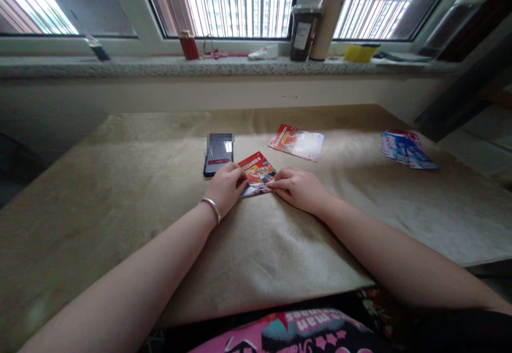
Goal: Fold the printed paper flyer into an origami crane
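A red printed leaflet (259, 168) lies on the table between my hands, with a folded strip along its near edge. My left hand (226, 186), a silver bangle on its wrist, grips the leaflet's left side with thumb and fingers together. On the opposite side, my right hand (298, 186) pinches the near right corner. Just beyond my left hand rests a dark smartphone (219, 153), its screen partly blurred out. Farther back and to the right is a second leaflet (296, 142), red and white, lying flat.
Several blue and pink leaflets (406, 149) lie overlapped at the table's right. A brown cloth covers the table (120, 182). Behind it, the stone windowsill (152, 69) carries a red container (189, 46), a dark jar (303, 35) and a yellow item (360, 53).
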{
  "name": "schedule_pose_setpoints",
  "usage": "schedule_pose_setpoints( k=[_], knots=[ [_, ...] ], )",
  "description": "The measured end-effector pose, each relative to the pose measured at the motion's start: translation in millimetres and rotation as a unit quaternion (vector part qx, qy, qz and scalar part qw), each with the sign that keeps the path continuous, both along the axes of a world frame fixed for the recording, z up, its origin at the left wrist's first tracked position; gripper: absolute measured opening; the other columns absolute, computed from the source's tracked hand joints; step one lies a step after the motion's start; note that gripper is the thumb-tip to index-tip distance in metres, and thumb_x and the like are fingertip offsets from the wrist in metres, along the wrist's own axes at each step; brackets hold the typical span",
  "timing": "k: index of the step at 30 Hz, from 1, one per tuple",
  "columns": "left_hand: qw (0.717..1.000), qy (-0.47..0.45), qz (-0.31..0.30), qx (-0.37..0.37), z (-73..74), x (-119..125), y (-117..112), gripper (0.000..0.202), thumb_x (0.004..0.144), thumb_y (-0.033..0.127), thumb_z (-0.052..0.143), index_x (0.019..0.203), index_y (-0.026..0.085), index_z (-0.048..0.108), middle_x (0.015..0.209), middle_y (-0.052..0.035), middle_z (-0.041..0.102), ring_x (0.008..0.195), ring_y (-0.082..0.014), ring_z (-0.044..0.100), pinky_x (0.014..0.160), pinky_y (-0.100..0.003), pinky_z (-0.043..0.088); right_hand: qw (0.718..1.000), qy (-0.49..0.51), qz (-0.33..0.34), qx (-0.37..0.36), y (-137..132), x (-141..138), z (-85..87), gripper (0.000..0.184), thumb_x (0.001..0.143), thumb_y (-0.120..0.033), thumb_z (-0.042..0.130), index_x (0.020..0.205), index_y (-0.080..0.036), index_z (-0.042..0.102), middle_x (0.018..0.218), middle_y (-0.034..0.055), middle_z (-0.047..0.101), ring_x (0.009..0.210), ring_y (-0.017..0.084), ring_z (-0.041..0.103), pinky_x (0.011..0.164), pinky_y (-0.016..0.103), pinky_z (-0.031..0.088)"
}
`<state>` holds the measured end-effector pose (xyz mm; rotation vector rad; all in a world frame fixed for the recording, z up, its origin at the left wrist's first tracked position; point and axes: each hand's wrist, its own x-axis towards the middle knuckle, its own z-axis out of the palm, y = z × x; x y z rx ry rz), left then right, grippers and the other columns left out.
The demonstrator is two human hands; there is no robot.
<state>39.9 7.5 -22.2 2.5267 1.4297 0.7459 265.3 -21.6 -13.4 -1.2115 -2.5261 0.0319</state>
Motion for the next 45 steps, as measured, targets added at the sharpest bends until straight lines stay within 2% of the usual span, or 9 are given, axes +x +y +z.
schedule_pose_setpoints(
  k=[9,12,15,21,27,34,42,45],
  knots=[
    [0.998,0.013,-0.023,0.051,-2.4,-0.5,0.5,0.011,0.083,0.017,0.053,0.080,0.015,0.063,0.086,-0.0058,0.058,0.080,-0.0178,0.055,0.075,-0.031,0.049,1.000,0.003,0.000,0.008,1.6,-0.7,-2.6,0.025,0.090,-0.033,0.050,0.101,-0.027,0.072,0.099,0.0033,0.068,0.088,0.018,0.059,0.072,0.029,0.042],
    [0.993,0.035,-0.067,0.093,1.0,0.0,-6.2,0.016,0.086,0.017,0.050,0.085,0.016,0.066,0.089,-0.0065,0.061,0.083,-0.0189,0.055,0.077,-0.033,0.048,1.000,0.011,0.004,0.007,2.3,-0.7,-3.1,0.024,0.090,-0.032,0.052,0.100,-0.026,0.072,0.097,0.0040,0.068,0.087,0.017,0.059,0.072,0.028,0.042],
    [0.984,0.076,-0.124,0.102,7.8,2.0,-18.6,0.017,0.088,0.022,0.051,0.087,0.017,0.067,0.094,-0.0069,0.064,0.089,-0.0200,0.055,0.083,-0.034,0.047,1.000,0.021,0.005,0.002,2.4,-1.1,-2.8,0.023,0.089,-0.032,0.053,0.100,-0.025,0.072,0.097,0.0051,0.067,0.087,0.017,0.058,0.074,0.029,0.043],
    [0.978,0.152,-0.112,0.088,13.2,4.9,-31.5,0.023,0.091,0.025,0.047,0.106,0.019,0.064,0.100,-0.0077,0.064,0.095,-0.0217,0.056,0.082,-0.035,0.049,0.999,0.047,0.002,-0.018,3.9,-1.0,-4.0,0.023,0.088,-0.031,0.055,0.100,-0.024,0.072,0.096,0.0066,0.067,0.088,0.018,0.059,0.076,0.030,0.045],
    [0.976,0.174,-0.103,0.077,12.7,4.9,-29.8,0.024,0.093,0.027,0.045,0.107,0.020,0.064,0.100,-0.0080,0.064,0.093,-0.0212,0.058,0.080,-0.034,0.049,0.997,0.070,0.012,-0.029,6.0,-0.9,-5.1,0.021,0.087,-0.028,0.056,0.100,-0.022,0.072,0.095,0.0073,0.066,0.086,0.017,0.059,0.078,0.029,0.046],
    [0.970,0.215,-0.081,0.076,13.8,7.9,-33.5,0.030,0.092,0.025,0.046,0.119,0.023,0.057,0.102,-0.0083,0.061,0.097,-0.0228,0.056,0.079,-0.036,0.050,0.994,0.099,0.026,-0.039,10.2,0.4,-8.0,0.022,0.086,-0.025,0.057,0.101,-0.017,0.071,0.093,0.0098,0.066,0.085,0.017,0.060,0.079,0.029,0.046],
    [0.970,0.217,-0.071,0.082,11.7,10.8,-34.5,0.029,0.091,0.023,0.047,0.119,0.022,0.058,0.102,-0.0091,0.060,0.097,-0.0228,0.055,0.083,-0.037,0.050,0.989,0.123,0.002,-0.079,13.1,6.7,-8.6,0.016,0.079,-0.021,0.065,0.094,-0.018,0.069,0.089,0.0061,0.065,0.071,0.013,0.058,0.069,0.025,0.045],
    [0.969,0.221,-0.074,0.085,10.9,10.8,-34.2,0.030,0.092,0.024,0.046,0.119,0.022,0.058,0.102,-0.0093,0.060,0.098,-0.0232,0.055,0.083,-0.037,0.050,0.991,0.110,0.007,-0.071,11.9,7.0,-7.3,0.014,0.080,-0.021,0.064,0.093,-0.018,0.070,0.089,0.0064,0.065,0.076,0.014,0.059,0.072,0.026,0.045]
  ],
)
